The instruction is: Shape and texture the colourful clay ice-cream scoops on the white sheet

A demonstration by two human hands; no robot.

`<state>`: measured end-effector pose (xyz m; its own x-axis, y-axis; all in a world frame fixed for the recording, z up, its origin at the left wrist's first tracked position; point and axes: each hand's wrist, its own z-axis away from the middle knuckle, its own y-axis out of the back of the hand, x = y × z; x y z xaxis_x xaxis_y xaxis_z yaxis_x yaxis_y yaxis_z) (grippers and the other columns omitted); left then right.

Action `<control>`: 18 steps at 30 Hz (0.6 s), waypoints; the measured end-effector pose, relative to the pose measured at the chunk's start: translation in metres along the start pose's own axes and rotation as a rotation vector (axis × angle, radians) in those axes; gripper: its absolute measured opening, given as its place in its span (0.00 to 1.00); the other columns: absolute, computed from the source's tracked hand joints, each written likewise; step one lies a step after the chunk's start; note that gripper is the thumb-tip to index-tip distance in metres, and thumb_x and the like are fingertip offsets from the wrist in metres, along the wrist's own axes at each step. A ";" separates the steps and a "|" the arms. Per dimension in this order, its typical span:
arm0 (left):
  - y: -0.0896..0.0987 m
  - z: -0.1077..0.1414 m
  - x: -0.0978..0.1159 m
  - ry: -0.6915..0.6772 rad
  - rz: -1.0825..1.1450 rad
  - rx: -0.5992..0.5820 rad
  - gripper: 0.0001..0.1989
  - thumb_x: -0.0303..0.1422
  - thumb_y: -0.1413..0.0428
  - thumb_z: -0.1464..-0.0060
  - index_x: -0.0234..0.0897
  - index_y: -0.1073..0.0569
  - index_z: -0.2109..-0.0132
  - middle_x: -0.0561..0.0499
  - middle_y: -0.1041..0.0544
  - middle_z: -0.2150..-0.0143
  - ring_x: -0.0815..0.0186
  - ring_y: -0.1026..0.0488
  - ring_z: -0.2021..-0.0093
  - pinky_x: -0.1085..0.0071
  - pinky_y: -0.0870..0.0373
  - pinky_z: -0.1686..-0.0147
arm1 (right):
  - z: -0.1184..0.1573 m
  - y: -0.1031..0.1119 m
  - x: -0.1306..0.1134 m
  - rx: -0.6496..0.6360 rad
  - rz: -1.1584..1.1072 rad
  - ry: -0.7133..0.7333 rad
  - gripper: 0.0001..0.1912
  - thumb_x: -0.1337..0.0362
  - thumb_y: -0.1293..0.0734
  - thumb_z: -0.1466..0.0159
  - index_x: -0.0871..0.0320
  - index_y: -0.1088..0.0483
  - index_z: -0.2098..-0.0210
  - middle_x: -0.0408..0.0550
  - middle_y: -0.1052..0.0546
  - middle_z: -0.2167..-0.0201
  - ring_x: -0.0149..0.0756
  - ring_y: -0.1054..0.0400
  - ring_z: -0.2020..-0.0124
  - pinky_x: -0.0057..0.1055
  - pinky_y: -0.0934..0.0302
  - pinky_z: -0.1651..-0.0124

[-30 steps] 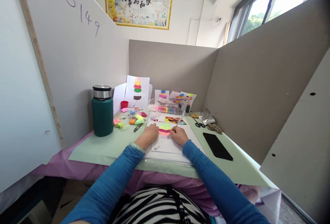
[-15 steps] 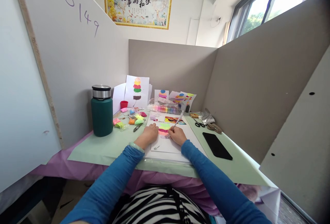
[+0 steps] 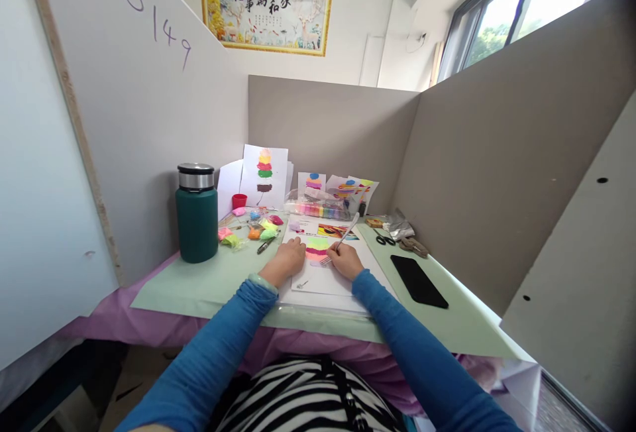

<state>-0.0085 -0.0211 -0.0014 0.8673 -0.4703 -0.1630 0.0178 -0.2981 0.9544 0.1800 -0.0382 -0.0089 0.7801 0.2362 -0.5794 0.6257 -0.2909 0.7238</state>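
My right hand (image 3: 346, 261) is closed round a fork (image 3: 350, 227), whose handle slants up to the right. The fork's tines reach down to the lower right of a coloured patch (image 3: 318, 248) in bands of green, yellow, magenta and pink. That patch is on a white paper sheet (image 3: 318, 282), with a small dark mark near its lower left corner. Resting on the sheet's left side, my left hand (image 3: 289, 261) lies palm down with its fingers out and holds nothing. Whether the tines touch the coloured layer is too small to tell.
A green bottle (image 3: 197, 223) stands left. Nearby are bagged coloured clay lumps (image 3: 254, 233), a pen (image 3: 265, 246) and a red cup (image 3: 239, 201). Rightward lie a black phone (image 3: 419, 281) and scissors (image 3: 384, 240). Picture cards (image 3: 265, 177) lean at the back; partitions enclose the table.
My right hand has shifted slightly to the right with the fork, so the tines have moved right too. My left hand stays in place.
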 end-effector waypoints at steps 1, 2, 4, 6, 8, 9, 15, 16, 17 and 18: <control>0.000 0.000 0.000 -0.004 -0.005 0.001 0.16 0.23 0.58 0.40 0.26 0.29 0.51 0.34 0.29 0.52 0.55 0.30 0.53 0.61 0.32 0.56 | 0.000 -0.001 -0.002 -0.016 0.005 0.008 0.08 0.67 0.38 0.39 0.58 0.29 0.72 0.45 0.24 0.75 0.33 0.32 0.69 0.25 0.45 0.64; 0.000 0.000 0.000 -0.008 -0.008 0.000 0.16 0.23 0.58 0.40 0.26 0.29 0.51 0.34 0.29 0.52 0.56 0.30 0.53 0.61 0.32 0.56 | 0.001 -0.002 -0.004 -0.023 0.019 0.008 0.07 0.67 0.38 0.39 0.58 0.29 0.72 0.46 0.24 0.75 0.33 0.32 0.69 0.25 0.45 0.64; -0.001 -0.001 0.000 -0.008 -0.012 -0.001 0.16 0.23 0.58 0.40 0.27 0.30 0.51 0.34 0.29 0.52 0.56 0.30 0.53 0.61 0.32 0.56 | 0.001 -0.002 -0.006 -0.023 0.055 -0.005 0.07 0.68 0.38 0.39 0.58 0.29 0.72 0.47 0.23 0.73 0.34 0.31 0.67 0.26 0.45 0.63; -0.003 -0.001 -0.001 -0.003 -0.011 0.007 0.16 0.23 0.58 0.40 0.27 0.30 0.51 0.34 0.29 0.52 0.56 0.30 0.53 0.61 0.32 0.56 | 0.000 -0.001 -0.004 -0.016 0.089 -0.020 0.07 0.68 0.38 0.39 0.58 0.28 0.71 0.48 0.23 0.71 0.34 0.31 0.66 0.26 0.46 0.63; -0.005 -0.002 -0.002 -0.009 -0.006 0.021 0.16 0.22 0.58 0.40 0.27 0.29 0.51 0.34 0.29 0.52 0.56 0.31 0.53 0.60 0.32 0.56 | -0.001 0.001 -0.001 -0.012 0.109 -0.036 0.07 0.67 0.38 0.39 0.58 0.28 0.71 0.48 0.23 0.70 0.34 0.31 0.65 0.26 0.46 0.62; -0.006 -0.002 -0.002 -0.014 -0.002 0.029 0.16 0.22 0.58 0.40 0.27 0.29 0.51 0.34 0.29 0.52 0.56 0.31 0.52 0.60 0.32 0.57 | -0.001 0.002 0.001 -0.010 0.113 -0.047 0.07 0.67 0.38 0.39 0.58 0.28 0.71 0.49 0.23 0.70 0.35 0.32 0.65 0.26 0.46 0.63; -0.003 -0.001 -0.001 -0.007 0.018 0.007 0.16 0.23 0.58 0.40 0.28 0.29 0.52 0.34 0.29 0.52 0.55 0.31 0.51 0.60 0.32 0.56 | -0.002 0.008 0.009 0.019 0.122 -0.088 0.07 0.69 0.38 0.40 0.58 0.29 0.72 0.48 0.23 0.71 0.35 0.32 0.66 0.27 0.46 0.63; -0.002 -0.001 -0.001 -0.004 0.021 0.004 0.16 0.23 0.58 0.40 0.28 0.29 0.51 0.34 0.29 0.52 0.55 0.31 0.51 0.60 0.32 0.56 | -0.002 0.008 0.008 0.025 0.108 -0.083 0.07 0.69 0.38 0.40 0.58 0.29 0.72 0.48 0.23 0.71 0.35 0.32 0.66 0.26 0.45 0.63; -0.001 -0.001 -0.001 -0.002 0.024 0.003 0.16 0.23 0.58 0.40 0.28 0.29 0.51 0.34 0.30 0.52 0.55 0.30 0.52 0.60 0.32 0.56 | -0.002 0.008 0.007 0.031 0.082 -0.074 0.07 0.69 0.38 0.40 0.58 0.29 0.72 0.47 0.23 0.72 0.34 0.32 0.66 0.26 0.45 0.63; -0.001 0.000 -0.001 -0.001 0.026 0.006 0.16 0.23 0.58 0.40 0.28 0.29 0.51 0.34 0.30 0.52 0.55 0.30 0.52 0.60 0.32 0.56 | -0.001 0.007 0.005 0.034 0.050 -0.060 0.08 0.68 0.38 0.40 0.58 0.29 0.72 0.46 0.24 0.73 0.34 0.32 0.67 0.26 0.45 0.64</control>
<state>-0.0089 -0.0202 -0.0022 0.8670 -0.4787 -0.1386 -0.0074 -0.2904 0.9569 0.1884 -0.0382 -0.0062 0.8084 0.1645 -0.5652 0.5850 -0.3322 0.7399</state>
